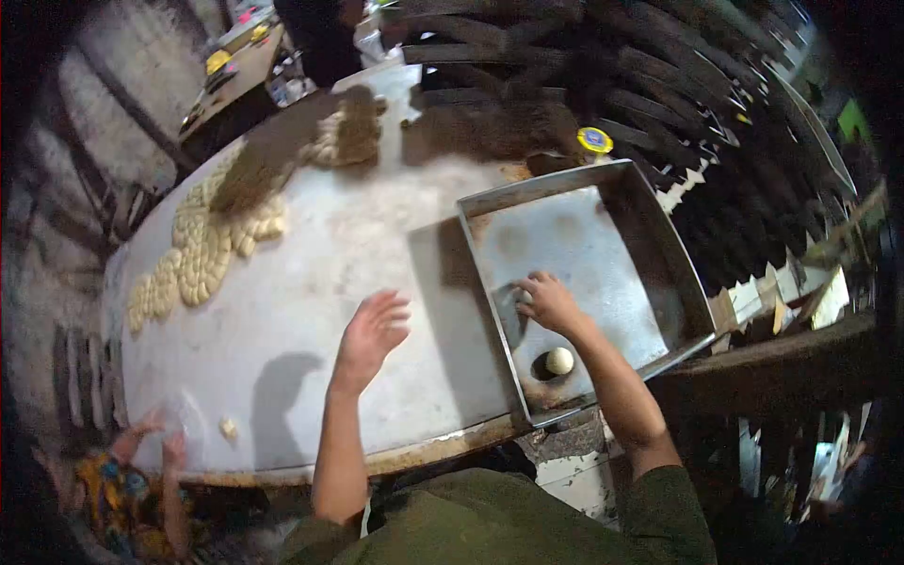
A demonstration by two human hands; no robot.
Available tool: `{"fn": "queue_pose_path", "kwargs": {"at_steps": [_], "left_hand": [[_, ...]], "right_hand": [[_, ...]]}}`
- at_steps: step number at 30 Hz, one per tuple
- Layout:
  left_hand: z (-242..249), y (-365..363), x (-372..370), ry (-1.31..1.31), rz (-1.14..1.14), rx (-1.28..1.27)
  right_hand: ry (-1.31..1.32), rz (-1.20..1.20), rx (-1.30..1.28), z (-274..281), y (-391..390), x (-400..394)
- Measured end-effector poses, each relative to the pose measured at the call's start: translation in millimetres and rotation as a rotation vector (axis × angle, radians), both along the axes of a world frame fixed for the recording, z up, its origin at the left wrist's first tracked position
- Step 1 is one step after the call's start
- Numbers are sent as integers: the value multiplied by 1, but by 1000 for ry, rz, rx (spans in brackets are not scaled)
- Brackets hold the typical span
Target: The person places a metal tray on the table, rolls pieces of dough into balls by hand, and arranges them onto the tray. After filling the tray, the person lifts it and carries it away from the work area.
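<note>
My right hand (550,301) reaches into a deep rectangular metal baking tray (614,247), its fingers closed around a pale dough ball (524,297) near the tray's left side. Closer to me, a second round dough ball (559,361) rests on the tray floor, apart from the hand. Over the floury work table (358,235), left of the tray, my left hand (375,331) is raised with its fingers extended and slightly blurred. Nothing shows in it.
Many cut dough pieces (202,254) cluster at the table's far left. One loose piece (229,428) lies near the front edge, beside another person's hands (173,450). A yellow-rimmed round container (594,141) stands behind the tray. Another person in dark clothing (320,38) stands at the back.
</note>
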State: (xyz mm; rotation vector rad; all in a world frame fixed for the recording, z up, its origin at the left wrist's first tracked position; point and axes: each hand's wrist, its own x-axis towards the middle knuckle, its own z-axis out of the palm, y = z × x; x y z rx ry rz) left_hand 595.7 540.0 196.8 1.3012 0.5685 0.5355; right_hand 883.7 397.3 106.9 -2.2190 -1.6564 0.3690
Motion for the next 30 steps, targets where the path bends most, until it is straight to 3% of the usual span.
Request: {"fn": "queue_pose_path", "kwargs": {"at_steps": [2,5,7,8,9,11,13,14,16,17,18,19,20,21,23,25,27,28,30], "left_hand": [[-11,-10,-75,165,133,84],[-38,-36,-177,263,425,-50],[-52,-51,-231,313,561,-107],[-60,-55,-255,247,582,-111],[-67,-62,-280,182,625,-110],[-67,-67,-316,179,725,-173],[-74,-65,-354,124,661,-253],[-81,-57,-372,227,591,-124],[-78,-46,-406,235,485,-70],[-68,-43,-423,267,433,-54],[-62,-44,-439,215,463,-62],[-57,-46,-456,168,483,-64],[-51,-51,-466,286,499,-95],[-51,-54,-482,284,525,-96],[-51,-65,-507,256,647,-216],[-52,-71,-530,269,711,-188],[-61,-78,-545,379,727,-305],[-73,-81,-549,368,743,-289],[-75,-75,-553,366,723,-295]], "right_hand": [[-60,32,13,-14,-7,-5],[-187,37,-5,-24,-15,-6],[-84,85,-37,-24,-18,5],[-55,172,84,-4,-16,-2],[-149,-10,16,30,-6,-32],[-242,-29,352,24,17,-38],[53,-86,285,62,64,-128],[63,-15,274,46,94,-181],[596,153,224,9,136,-294],[382,374,18,27,165,-374],[253,639,120,12,188,-435],[355,678,107,9,208,-498],[425,722,129,7,225,-542],[397,759,282,-12,243,-585],[434,822,161,-38,264,-643],[646,716,46,-98,231,-655],[136,1039,95,-78,188,-628],[108,1023,314,-96,166,-597],[30,891,271,-77,146,-531]]}}
